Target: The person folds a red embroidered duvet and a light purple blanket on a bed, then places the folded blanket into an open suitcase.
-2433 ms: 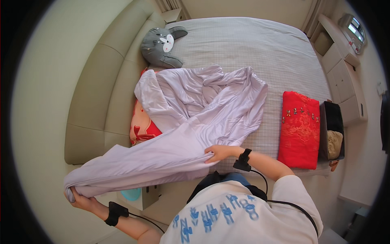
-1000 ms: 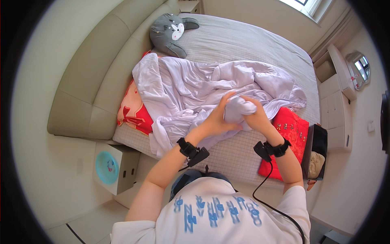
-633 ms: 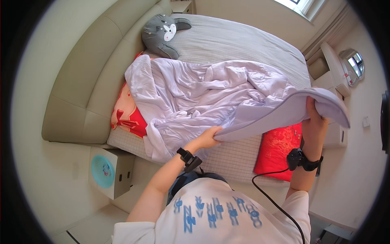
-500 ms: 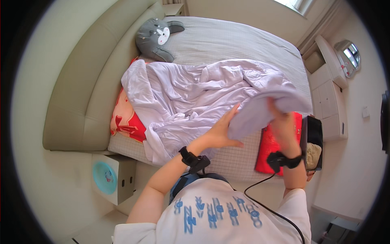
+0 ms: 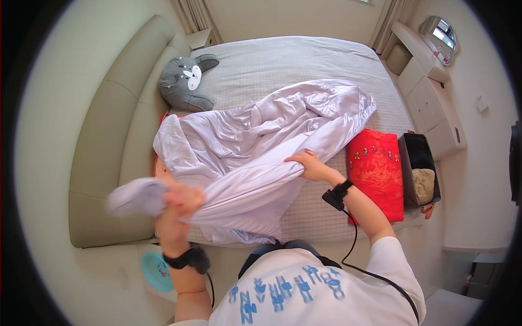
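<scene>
A crumpled lavender quilt [image 5: 261, 127] spreads over the middle of the bed, its near edge pulled up off the mattress. My left hand [image 5: 182, 201], smeared a little by motion, is closed round one end of it near the headboard, and a bunched bit sticks out beyond my fist. Farther along the same edge, my right hand [image 5: 312, 165] pinches the fabric. Between both hands the cloth is stretched into long folds, and a loose part hangs toward my waist. Black bands with small boxes and cables sit on both wrists.
A grey plush animal cushion [image 5: 179, 84] lies by the padded headboard [image 5: 103, 141]. On the right are a folded red quilt [image 5: 375, 179] and a dark storage box [image 5: 418, 163] with cloth inside. A turquoise basin [image 5: 155, 271] is at the lower left.
My left hand has moved left toward the headboard, and now grips the quilt. My right hand has come left from above the red quilt, drawing the lavender edge taut.
</scene>
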Motion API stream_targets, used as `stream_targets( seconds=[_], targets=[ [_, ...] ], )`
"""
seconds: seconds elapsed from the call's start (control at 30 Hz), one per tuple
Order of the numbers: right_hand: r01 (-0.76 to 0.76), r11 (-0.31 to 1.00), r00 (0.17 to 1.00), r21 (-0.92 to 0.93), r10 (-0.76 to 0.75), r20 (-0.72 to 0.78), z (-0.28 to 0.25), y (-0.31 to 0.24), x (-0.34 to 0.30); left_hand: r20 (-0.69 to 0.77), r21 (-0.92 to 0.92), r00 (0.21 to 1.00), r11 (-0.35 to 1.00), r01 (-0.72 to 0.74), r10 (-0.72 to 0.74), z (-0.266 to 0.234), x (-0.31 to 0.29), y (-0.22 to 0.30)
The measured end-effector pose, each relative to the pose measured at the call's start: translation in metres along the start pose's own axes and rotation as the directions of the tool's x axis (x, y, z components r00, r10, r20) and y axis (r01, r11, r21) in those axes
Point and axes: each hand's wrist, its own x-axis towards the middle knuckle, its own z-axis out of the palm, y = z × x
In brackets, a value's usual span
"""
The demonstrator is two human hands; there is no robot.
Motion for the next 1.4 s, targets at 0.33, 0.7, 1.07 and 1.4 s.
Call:
stream_targets(
  seconds=[0.33, 0.7, 1.07, 1.4],
  targets=[
    [-0.488, 0.797, 0.862, -0.354, 0.505, -0.051, 0.019, 0.111, -0.027, -0.342, -0.020, 0.793, 0.840, -0.542, 0.504, -0.087, -0.095, 0.182],
    [0.282, 0.954, 0.954, 0.096, -0.269, -0.131, 0.050, -0.162, 0.081, -0.159, 0.804, 0.981, 0.563, 0.193, -0.110, -0.041, -0.015, -0.074],
    [0.035, 0.991, 0.999, 0.131, -0.034, -0.010, 0.042, -0.125, 0.075, -0.122, 0.916, 0.900, 0.397, -0.060, 0.418, -0.043, -0.042, -0.011],
    [-0.360, 0.924, 0.835, -0.127, 0.259, -0.485, 0.063, 0.043, 0.056, -0.635, 0.598, 0.416, 0.755, -0.269, 0.651, -0.075, -0.119, 0.162]
  ],
)
